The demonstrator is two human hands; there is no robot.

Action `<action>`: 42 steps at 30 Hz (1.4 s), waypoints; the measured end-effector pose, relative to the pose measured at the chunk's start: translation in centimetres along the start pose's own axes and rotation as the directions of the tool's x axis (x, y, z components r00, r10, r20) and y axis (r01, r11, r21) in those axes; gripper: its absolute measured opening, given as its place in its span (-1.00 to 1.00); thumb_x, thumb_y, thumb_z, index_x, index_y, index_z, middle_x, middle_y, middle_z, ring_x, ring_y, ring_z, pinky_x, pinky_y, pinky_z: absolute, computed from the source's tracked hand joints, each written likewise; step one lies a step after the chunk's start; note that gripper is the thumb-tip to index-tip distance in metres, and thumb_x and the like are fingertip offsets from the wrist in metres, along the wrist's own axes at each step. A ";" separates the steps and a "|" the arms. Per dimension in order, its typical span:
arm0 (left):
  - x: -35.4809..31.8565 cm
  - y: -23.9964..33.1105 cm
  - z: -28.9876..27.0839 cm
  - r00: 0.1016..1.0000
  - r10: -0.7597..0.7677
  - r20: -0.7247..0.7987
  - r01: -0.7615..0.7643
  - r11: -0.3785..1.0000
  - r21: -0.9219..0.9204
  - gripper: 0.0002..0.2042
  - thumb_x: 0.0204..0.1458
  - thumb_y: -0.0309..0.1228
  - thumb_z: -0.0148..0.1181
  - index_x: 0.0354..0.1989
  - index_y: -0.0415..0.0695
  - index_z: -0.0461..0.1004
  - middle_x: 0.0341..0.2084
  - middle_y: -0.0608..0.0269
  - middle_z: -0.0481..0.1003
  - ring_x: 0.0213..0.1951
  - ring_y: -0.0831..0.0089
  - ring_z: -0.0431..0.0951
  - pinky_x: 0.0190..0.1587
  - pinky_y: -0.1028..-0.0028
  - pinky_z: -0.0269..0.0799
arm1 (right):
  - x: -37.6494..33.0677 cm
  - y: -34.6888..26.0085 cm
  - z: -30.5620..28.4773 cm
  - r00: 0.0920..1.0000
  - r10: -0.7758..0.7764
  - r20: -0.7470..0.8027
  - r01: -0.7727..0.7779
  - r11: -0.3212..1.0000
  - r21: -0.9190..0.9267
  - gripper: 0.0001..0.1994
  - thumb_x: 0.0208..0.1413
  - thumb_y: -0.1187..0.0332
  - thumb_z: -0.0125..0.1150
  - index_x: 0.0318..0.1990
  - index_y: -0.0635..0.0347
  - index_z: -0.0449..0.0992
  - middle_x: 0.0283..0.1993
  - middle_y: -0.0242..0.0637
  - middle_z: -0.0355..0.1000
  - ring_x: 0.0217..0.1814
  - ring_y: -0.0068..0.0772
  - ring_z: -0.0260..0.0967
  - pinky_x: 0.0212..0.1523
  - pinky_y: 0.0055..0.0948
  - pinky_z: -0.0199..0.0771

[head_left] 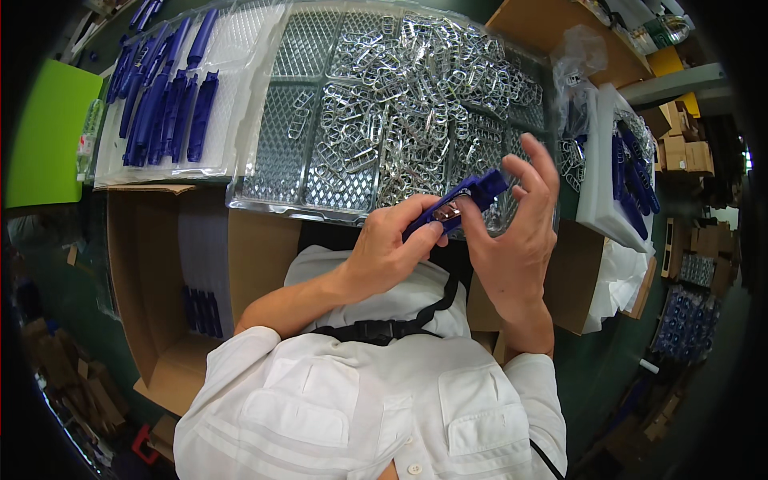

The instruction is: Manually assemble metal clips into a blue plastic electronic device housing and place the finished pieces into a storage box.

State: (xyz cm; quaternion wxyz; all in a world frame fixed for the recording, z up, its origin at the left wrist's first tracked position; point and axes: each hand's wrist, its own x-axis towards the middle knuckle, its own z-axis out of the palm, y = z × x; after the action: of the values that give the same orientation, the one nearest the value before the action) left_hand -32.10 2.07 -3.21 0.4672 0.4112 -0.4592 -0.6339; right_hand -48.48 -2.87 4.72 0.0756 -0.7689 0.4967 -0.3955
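Blue housing [484, 190] is cradling a metal piece [446, 211]; left hand [390, 240] is gripping its near-left end, right hand [514, 228] is touching it by thumb, fingers standing apart. Steady pinching, square pressing are likely helping. Housing is hovering over the tray's [276, 108] near right.

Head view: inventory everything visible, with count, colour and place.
Clear tray: one, transparent, top centre
Clips: many, silver, in clear tray
Left tray: one, whitish, upper left
Foam box: one, white, right
Cartons: several, brown, below trays, background
Blue parts: many, blue, left tray, foam box, carton
Held part: one, blue, centre
Green board: one, green, left
Bag: one, clear, upper right
Shirt: one, white, bottom
Left hand: one, bare, gripping held part
Right hand: one, bare, at held part
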 end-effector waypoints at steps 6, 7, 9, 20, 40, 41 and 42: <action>1.3 0.1 0.7 0.989 0.065 -0.130 -0.039 0.982 0.187 -0.78 0.30 -0.36 0.20 -0.12 -0.29 0.63 -0.56 0.21 0.65 -0.50 0.56 0.66 -0.41 0.52 0.55 | -1.0 1.9 0.1 0.983 0.045 0.177 -0.048 0.999 0.016 -0.60 0.05 0.47 0.50 0.01 0.24 0.46 -0.16 -0.14 0.56 -0.18 -0.05 0.60 -0.20 -0.17 0.59; 1.4 0.0 0.6 0.990 0.061 -0.128 -0.036 0.981 0.189 -0.78 0.30 -0.36 0.20 -0.12 -0.29 0.63 -0.56 0.21 0.65 -0.50 0.56 0.66 -0.41 0.52 0.55 | -1.2 2.0 0.2 0.983 0.050 0.176 -0.053 0.998 0.017 -0.60 0.05 0.47 0.50 0.01 0.24 0.46 -0.16 -0.14 0.56 -0.18 -0.05 0.60 -0.20 -0.17 0.59; 1.6 -0.3 0.6 0.987 0.033 -0.155 -0.009 0.988 0.155 -0.79 0.27 -0.36 0.24 -0.22 -0.28 0.66 -0.56 0.18 0.67 -0.48 0.55 0.69 -0.42 0.53 0.56 | -1.7 2.2 0.5 0.970 0.108 0.218 -0.121 0.992 0.046 -0.62 0.05 0.46 0.50 -0.02 0.24 0.46 -0.18 -0.13 0.54 -0.22 -0.05 0.59 -0.23 -0.16 0.57; 1.1 3.4 -1.8 0.987 0.156 0.020 -0.154 0.929 0.337 -0.79 0.26 -0.49 0.25 0.01 -0.33 0.60 -0.26 0.11 0.66 -0.26 0.48 0.66 -0.20 0.46 0.57 | -0.9 3.9 0.9 0.993 -0.101 0.059 0.060 0.869 0.490 -0.59 -0.03 0.75 0.35 -0.04 0.22 0.39 -0.10 -0.09 0.53 -0.16 -0.22 0.56 -0.12 -0.35 0.61; 7.7 8.3 -7.3 0.774 0.622 0.120 -0.469 0.435 0.769 -0.50 -0.07 -0.48 0.56 0.11 -0.18 0.58 -0.04 0.03 0.62 -0.03 0.08 0.63 0.05 0.23 0.58 | -0.5 7.6 0.4 0.983 0.138 0.117 -0.176 0.878 0.445 -0.57 0.07 0.74 0.31 0.13 0.33 0.50 0.11 -0.12 0.55 0.02 -0.35 0.56 0.09 -0.41 0.53; 10.1 8.6 -8.5 0.756 0.645 0.111 -0.471 0.418 0.777 -0.57 -0.04 -0.46 0.54 0.04 -0.19 0.59 -0.07 0.03 0.64 -0.01 0.10 0.64 0.05 0.24 0.57 | -0.5 8.1 0.5 0.978 0.156 0.139 -0.203 0.869 0.450 -0.59 0.08 0.73 0.31 0.12 0.32 0.51 0.10 -0.14 0.55 0.01 -0.36 0.56 0.08 -0.41 0.53; 12.7 9.6 -9.4 0.782 0.623 0.033 -0.406 0.468 0.785 -0.63 0.00 -0.45 0.50 0.00 -0.20 0.60 -0.11 0.01 0.65 -0.05 0.15 0.66 0.03 0.24 0.57 | -0.5 8.3 0.5 0.979 0.153 0.133 -0.198 0.869 0.454 -0.59 0.08 0.73 0.31 0.12 0.32 0.51 0.10 -0.14 0.55 0.01 -0.36 0.56 0.08 -0.41 0.53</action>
State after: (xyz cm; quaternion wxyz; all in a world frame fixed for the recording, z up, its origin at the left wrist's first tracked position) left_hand -23.97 -13.48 2.64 0.4764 0.4861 -0.7171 -0.1497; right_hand -54.05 -6.74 -0.09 0.3161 -0.6973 0.4512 -0.4585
